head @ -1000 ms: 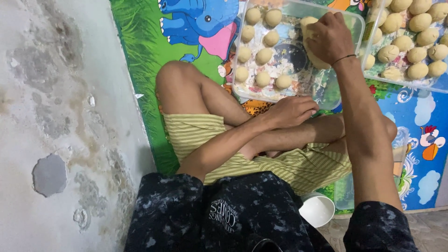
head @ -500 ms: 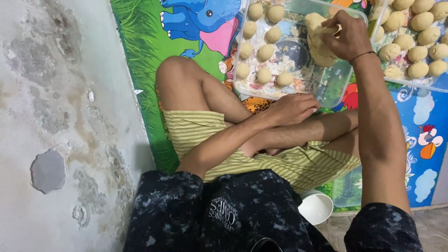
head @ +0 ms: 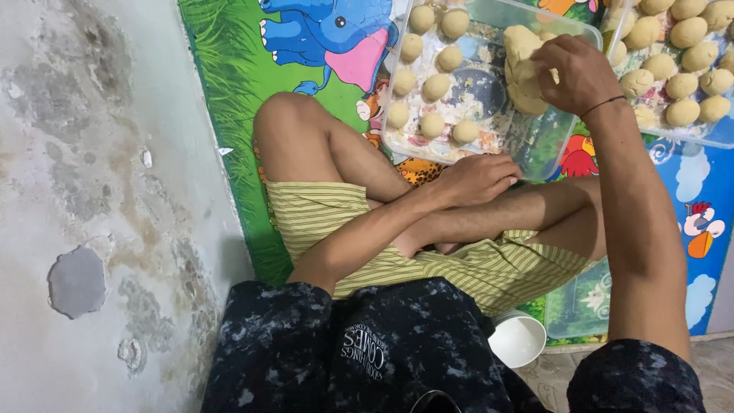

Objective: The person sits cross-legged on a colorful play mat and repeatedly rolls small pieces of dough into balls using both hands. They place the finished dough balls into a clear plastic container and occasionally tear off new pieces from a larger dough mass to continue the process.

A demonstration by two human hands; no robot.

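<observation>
Right hand (head: 579,73) gripping dough lump (head: 522,67), left hand (head: 480,177) on shin

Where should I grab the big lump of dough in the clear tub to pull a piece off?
Grip the top edge of the big lump of dough, coming from above and the right, as the right hand does. It stands taller than the tub wall, so its top is probably easiest to pinch.

A stained, patchy grey wall (head: 84,191) meets a colourful cartoon-animal floor mat (head: 229,84) under even light.
</observation>
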